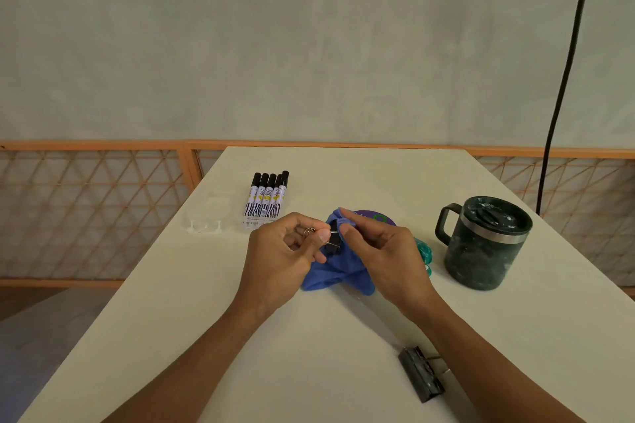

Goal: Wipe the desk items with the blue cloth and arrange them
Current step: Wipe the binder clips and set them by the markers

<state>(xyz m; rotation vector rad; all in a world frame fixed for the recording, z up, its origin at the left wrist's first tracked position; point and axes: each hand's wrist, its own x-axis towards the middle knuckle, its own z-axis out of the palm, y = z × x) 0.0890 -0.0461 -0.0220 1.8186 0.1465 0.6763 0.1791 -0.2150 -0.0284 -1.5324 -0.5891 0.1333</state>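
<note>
Small clip (334,239) is being wiped; the task is judged about midway.
Nearer than the cloth (338,268), a large clip (422,374) is seen lying. The small clip is pinched by the left hand (280,252), and the cloth is gripped against it by the right hand (381,251). Beyond, markers (266,199) are lined up, and a mug (481,244) is set to the right.

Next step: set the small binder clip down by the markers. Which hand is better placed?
Left, probably. The left hand pinches the small binder clip by its wire handles, and the markers lie on its side; the right hand is busy gripping the blue cloth.
</note>
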